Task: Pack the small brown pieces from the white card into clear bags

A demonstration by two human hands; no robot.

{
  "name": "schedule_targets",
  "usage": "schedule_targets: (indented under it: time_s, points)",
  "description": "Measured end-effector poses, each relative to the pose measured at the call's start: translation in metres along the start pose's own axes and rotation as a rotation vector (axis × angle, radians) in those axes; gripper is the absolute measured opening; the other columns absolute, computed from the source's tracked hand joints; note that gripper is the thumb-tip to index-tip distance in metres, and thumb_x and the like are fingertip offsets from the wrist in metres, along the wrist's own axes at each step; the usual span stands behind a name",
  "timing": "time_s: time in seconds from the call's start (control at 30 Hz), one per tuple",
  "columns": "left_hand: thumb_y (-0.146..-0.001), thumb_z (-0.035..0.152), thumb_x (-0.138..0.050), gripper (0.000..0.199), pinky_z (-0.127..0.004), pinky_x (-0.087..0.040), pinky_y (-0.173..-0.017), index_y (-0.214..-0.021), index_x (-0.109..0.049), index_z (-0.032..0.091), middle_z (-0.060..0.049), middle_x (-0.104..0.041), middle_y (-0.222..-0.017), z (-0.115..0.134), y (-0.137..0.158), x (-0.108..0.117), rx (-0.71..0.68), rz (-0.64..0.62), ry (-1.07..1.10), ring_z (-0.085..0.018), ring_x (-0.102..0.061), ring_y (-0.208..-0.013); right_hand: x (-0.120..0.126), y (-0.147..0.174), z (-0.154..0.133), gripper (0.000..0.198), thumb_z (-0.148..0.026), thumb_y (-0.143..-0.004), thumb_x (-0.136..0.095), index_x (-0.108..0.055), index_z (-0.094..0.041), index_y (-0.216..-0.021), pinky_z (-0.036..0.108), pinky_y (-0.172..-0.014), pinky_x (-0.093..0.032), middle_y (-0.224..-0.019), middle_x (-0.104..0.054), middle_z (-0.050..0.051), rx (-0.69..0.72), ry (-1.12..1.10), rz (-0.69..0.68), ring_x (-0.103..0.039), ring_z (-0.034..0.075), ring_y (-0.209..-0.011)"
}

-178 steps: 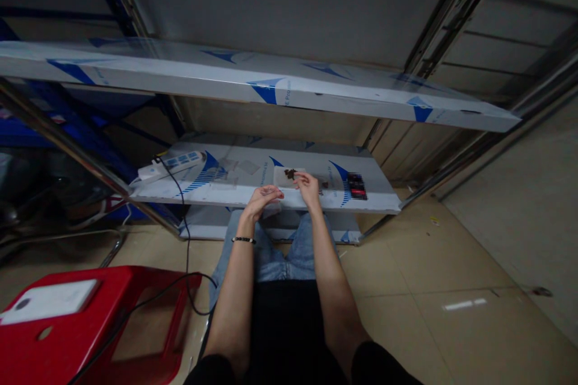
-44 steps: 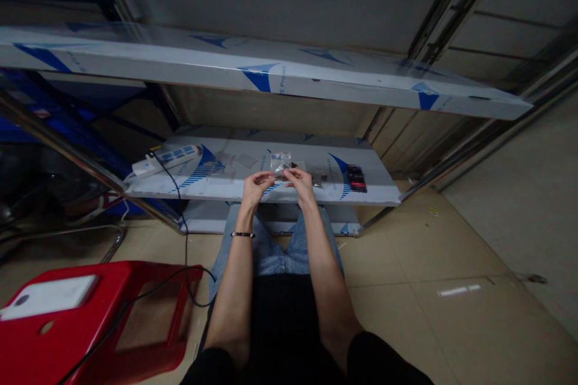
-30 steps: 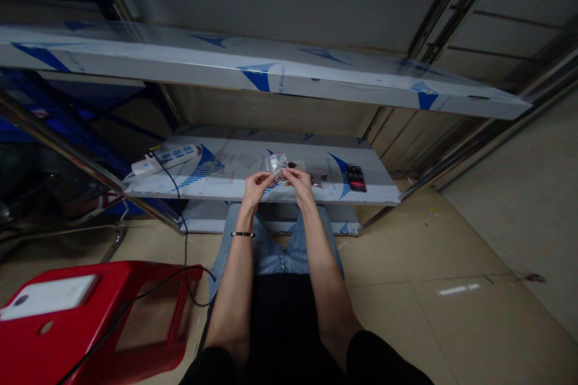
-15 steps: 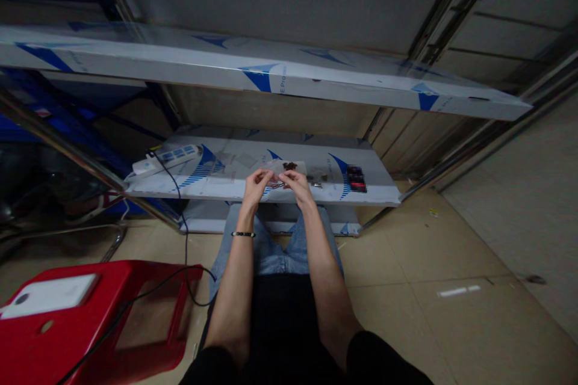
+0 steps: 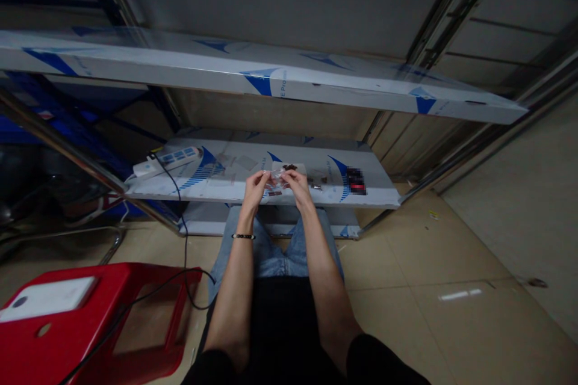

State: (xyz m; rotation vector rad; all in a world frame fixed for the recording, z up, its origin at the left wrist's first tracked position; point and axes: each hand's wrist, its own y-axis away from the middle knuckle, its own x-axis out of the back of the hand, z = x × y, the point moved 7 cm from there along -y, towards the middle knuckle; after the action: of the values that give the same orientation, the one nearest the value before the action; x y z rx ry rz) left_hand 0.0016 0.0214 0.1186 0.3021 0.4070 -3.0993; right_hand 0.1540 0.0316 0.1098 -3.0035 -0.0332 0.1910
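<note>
A: What are the hands doing?
B: The left hand point(image 5: 256, 185) and the right hand point(image 5: 295, 183) are both pinching one little clear bag point(image 5: 277, 175). The fingers are making narrow pinches, thumbs close to the bag.
A: Where is the bag sitting?
B: It's staying between the two hands, over the front part of the lower shelf point(image 5: 226, 194).
A: Which way is it pointing?
B: It's reaching across from nine o'clock to three o'clock, hand to hand. The fingers are hiding some of it, so I'm not able to tell its long side or its mouth.
A: What's lying around it? Count for me!
B: From the bag, one brown heap point(image 5: 289, 167) is lying at two o'clock, on one white sheet point(image 5: 300, 166). Some dark red bits point(image 5: 274, 194) are showing at six o'clock, too small for counting. One fuzzy dark thing point(image 5: 356, 181) with a red stripe is resting far off at three o'clock.
A: And farther away?
B: One white power strip point(image 5: 168, 160) is lying at nine o'clock. One red stool point(image 5: 103, 313) is standing at eight o'clock, holding up one flat white thing point(image 5: 52, 298).
</note>
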Motion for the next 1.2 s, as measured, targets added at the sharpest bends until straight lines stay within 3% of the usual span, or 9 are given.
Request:
schedule_targets:
  time_s: [0.23,0.47,0.63,0.97,1.2]
  points:
    - [-0.083,0.053,-0.072,0.037,-0.025,-0.046,-0.059,-0.075,-0.071,0.016,-0.004,-0.07,-0.073,0.007,0.001,0.0,-0.05,0.001,0.002,-0.016,-0.062,-0.066,0.001,0.001,-0.005,0.036,-0.051,-0.072,-0.078,-0.067,-0.018,-0.081,0.023,-0.06,-0.044,-0.071,-0.067,0.0,0.047,-0.138,0.018,-0.057,0.012,-0.062]
    - [-0.083,0.046,-0.073,0.031,-0.024,-0.043,-0.061,-0.076,-0.072,0.015,-0.003,-0.069,-0.068,0.009,0.002,0.008,-0.166,0.183,-0.026,-0.013,-0.056,-0.06,0.0,0.002,-0.01,0.033,-0.047,-0.069,-0.081,-0.068,-0.017,-0.074,0.024,-0.059,-0.04,-0.063,-0.064,0.0,0.09,-0.179,0.076,-0.053,0.012,-0.06]
    - [-0.084,0.043,-0.072,0.028,-0.023,-0.042,-0.06,-0.075,-0.071,0.016,-0.002,-0.067,-0.067,0.008,0.004,0.017,-0.186,0.298,-0.004,-0.013,-0.055,-0.06,-0.015,0.003,-0.008,0.037,-0.051,-0.07,-0.079,-0.063,-0.018,-0.074,0.024,-0.058,-0.039,-0.062,-0.06,-0.002,0.088,-0.195,0.092,-0.052,0.012,-0.059]
    - [-0.081,0.043,-0.075,0.029,-0.023,-0.041,-0.061,-0.074,-0.07,0.016,-0.001,-0.064,-0.067,0.027,0.004,0.003,-0.206,0.178,-0.064,-0.012,-0.054,-0.06,-0.026,0.006,-0.016,0.038,-0.056,-0.08,-0.07,-0.06,-0.02,-0.081,0.024,-0.057,-0.039,-0.065,-0.059,-0.002,0.154,-0.187,0.051,-0.054,0.013,-0.06]
    - [-0.079,0.04,-0.077,0.024,-0.024,-0.044,-0.065,-0.081,-0.072,0.016,-0.001,-0.066,-0.07,0.024,-0.004,-0.007,-0.19,0.152,0.008,-0.014,-0.057,-0.064,-0.023,0.003,-0.03,0.033,-0.047,-0.073,-0.077,-0.06,-0.019,-0.076,0.023,-0.058,-0.039,-0.066,-0.058,-0.002,0.175,-0.226,0.016,-0.048,0.012,-0.061]
